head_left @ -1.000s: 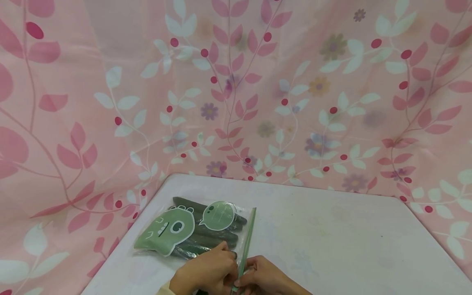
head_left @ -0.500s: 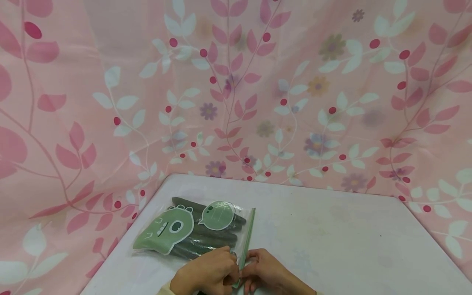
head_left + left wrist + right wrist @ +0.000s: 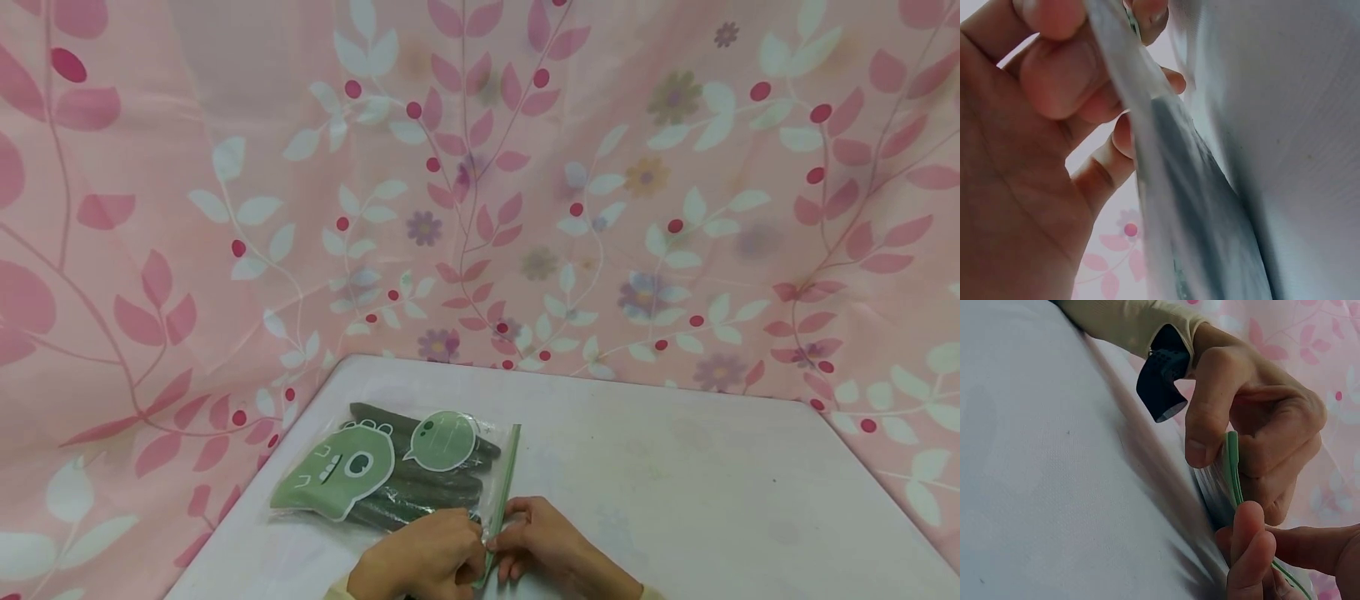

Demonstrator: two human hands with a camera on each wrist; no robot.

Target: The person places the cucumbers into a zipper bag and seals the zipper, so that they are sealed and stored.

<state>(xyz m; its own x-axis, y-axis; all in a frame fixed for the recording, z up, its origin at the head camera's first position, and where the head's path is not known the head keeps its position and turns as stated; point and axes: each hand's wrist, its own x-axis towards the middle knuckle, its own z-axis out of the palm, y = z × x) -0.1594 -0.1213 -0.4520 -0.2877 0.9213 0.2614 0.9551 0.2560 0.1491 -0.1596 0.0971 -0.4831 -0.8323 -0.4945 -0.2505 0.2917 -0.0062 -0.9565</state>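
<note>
A clear zip bag (image 3: 491, 471) lies on the left part of the table, printed with a green cartoon monster and a speech bubble. Inside it are several long dark sticks (image 3: 427, 479), whose kind I cannot make out. My left hand (image 3: 431, 550) pinches the bag's near corner between thumb and curled fingers, just beside the green zip strip (image 3: 1234, 469). Close by on the right, my right hand (image 3: 543, 542) pinches that strip between thumb and fingers. In the left wrist view the clear plastic (image 3: 1191, 206) runs down from the left fingers, edge-on.
The white tabletop (image 3: 660, 483) stretches to the right of the bag. Behind it and along the sides hangs a pink curtain (image 3: 525, 208) with leaves and flowers. A dark strap (image 3: 1163, 375) sits at the left wrist by a cream sleeve.
My right hand has slid a short way along the zip strip, away from the near corner. The left hand keeps its pinch on the corner, and the bag has hardly moved.
</note>
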